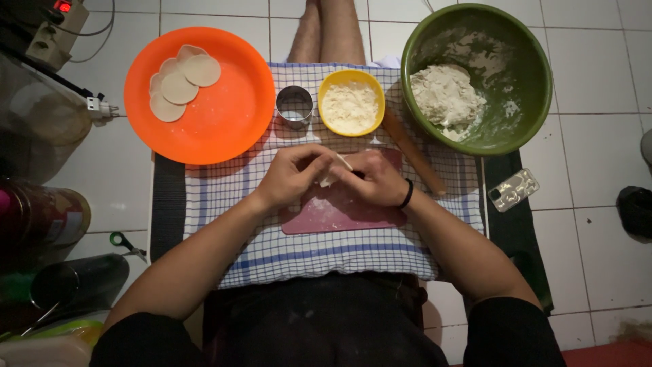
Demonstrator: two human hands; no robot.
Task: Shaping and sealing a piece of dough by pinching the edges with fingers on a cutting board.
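Note:
My left hand (292, 173) and my right hand (377, 178) meet over a pink cutting board (339, 216) and pinch a small piece of pale dough (331, 177) between their fingers. The board lies on a blue-checked cloth (319, 255). Behind the hands stand a metal ring cutter (294, 106) and a yellow bowl of flour (350, 102). A wooden rolling pin (414, 153) lies just right of my right hand. An orange plate (224, 109) at the back left holds several flat round dough discs (178, 87). A green bowl (526, 75) at the back right holds a lump of dough (445, 95).
A phone in a clear case (513, 189) lies on the right of the cloth. Scissors with a green handle (125, 242), dark bottles (78, 282) and jars stand at the left. A power strip (58, 27) and a plug sit at the back left on the white tiled floor.

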